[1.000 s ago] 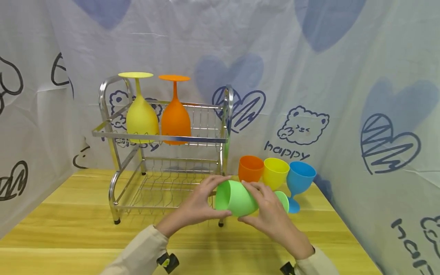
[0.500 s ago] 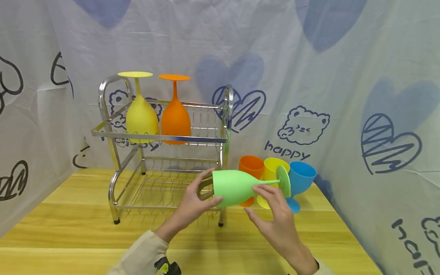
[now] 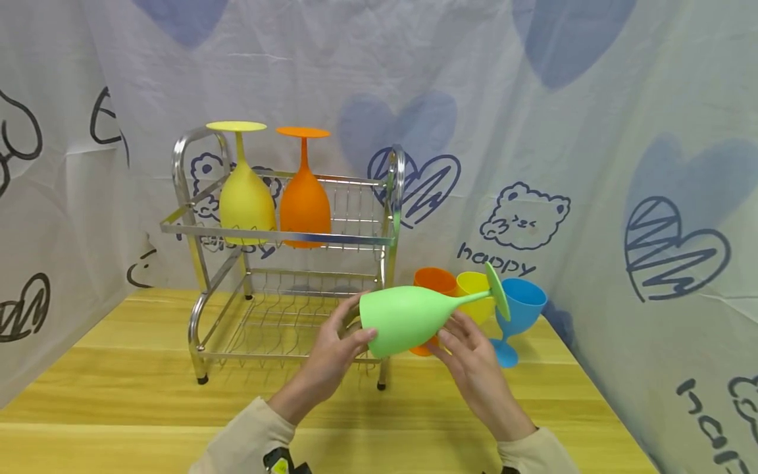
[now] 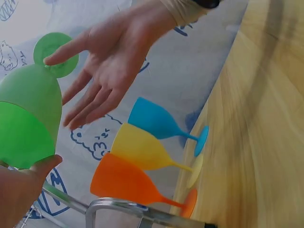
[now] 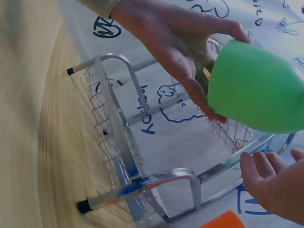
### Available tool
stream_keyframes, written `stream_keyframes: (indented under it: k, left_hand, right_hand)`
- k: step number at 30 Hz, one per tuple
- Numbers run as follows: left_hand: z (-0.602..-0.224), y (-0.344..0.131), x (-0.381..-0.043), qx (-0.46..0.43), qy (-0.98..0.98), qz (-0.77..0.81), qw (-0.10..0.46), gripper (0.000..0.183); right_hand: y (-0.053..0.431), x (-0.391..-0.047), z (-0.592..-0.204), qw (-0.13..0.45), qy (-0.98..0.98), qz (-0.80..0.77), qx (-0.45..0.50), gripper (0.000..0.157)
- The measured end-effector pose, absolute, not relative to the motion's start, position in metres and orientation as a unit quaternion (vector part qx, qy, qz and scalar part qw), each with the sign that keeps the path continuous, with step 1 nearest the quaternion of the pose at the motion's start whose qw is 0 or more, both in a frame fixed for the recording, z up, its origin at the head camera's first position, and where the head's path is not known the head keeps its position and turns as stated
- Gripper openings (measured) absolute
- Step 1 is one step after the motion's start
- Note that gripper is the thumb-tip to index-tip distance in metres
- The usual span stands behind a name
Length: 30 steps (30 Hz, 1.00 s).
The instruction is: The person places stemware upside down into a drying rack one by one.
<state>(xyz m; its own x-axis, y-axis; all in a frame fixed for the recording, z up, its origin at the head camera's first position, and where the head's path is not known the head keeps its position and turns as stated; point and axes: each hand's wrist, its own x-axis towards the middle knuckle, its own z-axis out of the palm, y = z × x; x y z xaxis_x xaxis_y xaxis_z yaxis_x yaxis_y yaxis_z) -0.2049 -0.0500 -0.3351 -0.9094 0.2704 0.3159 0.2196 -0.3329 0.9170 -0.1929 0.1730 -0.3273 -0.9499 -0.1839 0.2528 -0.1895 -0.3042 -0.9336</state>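
My left hand [image 3: 328,355] grips a light green goblet [image 3: 408,319] by the rim end of its bowl, thumb on the near side. The goblet lies tilted in the air, mouth to the left and slightly down, its foot raised to the right. Just below the bowl and stem is my right hand [image 3: 476,368], fingers loosely extended. In the left wrist view the right hand [image 4: 114,57] has straight, spread fingers, its thumb overlapping the goblet's stem end. The right wrist view shows the left hand's fingers [image 5: 197,95] at the goblet's rim.
A two-tier metal rack [image 3: 367,240] stands left, with a yellow goblet [image 3: 245,207] and an orange goblet [image 3: 304,207] upside down on top. Upright at right stand orange [image 4: 123,180], yellow [image 4: 140,147] and blue goblets [image 3: 521,306] on the wooden table [image 3: 148,408].
The green goblet has turned, its foot swinging up into sight while the mouth faces left and down. My right hand has let go of the bowl and dropped below it.
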Motion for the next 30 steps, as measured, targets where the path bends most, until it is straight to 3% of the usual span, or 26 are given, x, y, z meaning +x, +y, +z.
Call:
stream_keyframes:
  k: [7,14,21,25,30]
  left_hand:
    - [-0.335,-0.047,-0.204,0.208,0.563,0.799,0.030,0.075]
    - [-0.337,-0.045,-0.205,0.219,0.562,0.797,0.031,0.077]
    - [-0.342,-0.048,-0.204,0.249,0.625,0.739,0.013,0.077]
    - [-0.340,-0.056,-0.202,0.281,0.681,0.674,-0.048,0.081]
    - [-0.329,-0.071,-0.195,0.310,0.737,0.573,-0.180,0.079]
  right_hand:
    - [0.170,-0.203,-0.328,-0.033,-0.525,0.813,0.250,0.066]
    - [0.164,-0.205,-0.329,-0.020,-0.490,0.829,0.269,0.042]
    - [0.164,-0.203,-0.328,-0.002,-0.521,0.819,0.239,0.038]
    - [0.166,-0.202,-0.327,0.013,-0.541,0.813,0.215,0.043]
    - [0.171,-0.201,-0.323,0.047,-0.546,0.809,0.212,0.040]
